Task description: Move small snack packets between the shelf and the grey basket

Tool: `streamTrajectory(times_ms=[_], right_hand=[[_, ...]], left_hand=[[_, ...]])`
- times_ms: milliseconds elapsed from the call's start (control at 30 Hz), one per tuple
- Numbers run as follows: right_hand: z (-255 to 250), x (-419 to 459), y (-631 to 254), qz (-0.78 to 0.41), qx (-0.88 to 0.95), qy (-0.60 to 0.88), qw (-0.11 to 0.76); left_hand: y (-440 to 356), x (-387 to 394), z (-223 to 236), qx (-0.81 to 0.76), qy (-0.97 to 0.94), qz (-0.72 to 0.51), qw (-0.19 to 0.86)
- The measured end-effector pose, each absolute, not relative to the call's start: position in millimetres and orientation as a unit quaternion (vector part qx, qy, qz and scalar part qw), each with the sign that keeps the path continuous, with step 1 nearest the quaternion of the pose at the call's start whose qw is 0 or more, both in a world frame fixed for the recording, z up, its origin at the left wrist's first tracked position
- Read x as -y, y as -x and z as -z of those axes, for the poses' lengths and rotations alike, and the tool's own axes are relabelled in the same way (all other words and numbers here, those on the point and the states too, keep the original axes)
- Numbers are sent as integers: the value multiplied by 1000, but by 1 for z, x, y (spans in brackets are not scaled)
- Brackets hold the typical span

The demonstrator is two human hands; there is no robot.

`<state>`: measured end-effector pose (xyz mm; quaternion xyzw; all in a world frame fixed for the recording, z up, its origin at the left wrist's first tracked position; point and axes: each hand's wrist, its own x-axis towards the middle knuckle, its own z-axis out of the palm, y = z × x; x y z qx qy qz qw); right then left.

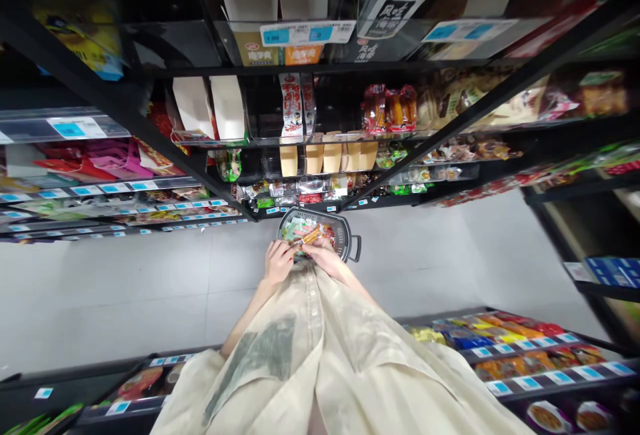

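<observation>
In the head view, the person's left hand [280, 258] pinched one end of an orange-brown snack packet [311, 237] between thumb and fingertips. The right hand [324, 256] gripped the same packet from its other side, with the fingers drawn in narrow around it. The packet was held over a dark grey basket [345, 237], inside its rim and towards the edge nearest the person; whether it also touched the goods below could not be told. Green packets [294, 227] lay by the basket's left edge, and the handle [356, 248] stuck out at its right edge. Whether the basket rested on the floor [170, 275] was hidden.

The person wore a loose cream shirt [345, 381]. Beyond the basket rose a black shelf [320, 67] with several tiers. On its second tier, pale cartons [227, 107] stood towards the left, a red-and-white packet [291, 105] stood upright near the front edge, and red snack bags [390, 108] sat further right. Tan boxes [333, 157] lined the tier beneath. Behind the person's right side, a low shelf [530, 381] carried bright bags [470, 331] along its upper edge and round bowls [550, 416] lower down.
</observation>
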<state>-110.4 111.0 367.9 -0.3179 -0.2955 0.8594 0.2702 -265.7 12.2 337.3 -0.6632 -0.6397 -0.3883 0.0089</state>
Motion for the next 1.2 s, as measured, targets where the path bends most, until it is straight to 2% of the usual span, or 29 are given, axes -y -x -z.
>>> streamTrajectory(times_ms=[167, 467, 600, 767, 933, 1200], right_hand=[[-371, -113, 108, -853, 296, 334, 272], [-377, -116, 107, -839, 301, 356, 280], [-376, -117, 105, -823, 361, 338, 279], [-369, -118, 108, -789, 460, 319, 251], [-362, -116, 115, -737, 523, 354, 242], [-361, -113, 118, -741, 540, 341, 210]], left_hand=[[270, -9, -338, 604, 720, 340, 27], [267, -12, -347, 591, 723, 356, -33], [260, -14, -344, 652, 630, 410, -97], [251, -19, -347, 729, 413, 519, -169], [254, -23, -335, 723, 242, 563, -319], [250, -28, -332, 678, 198, 573, -417]])
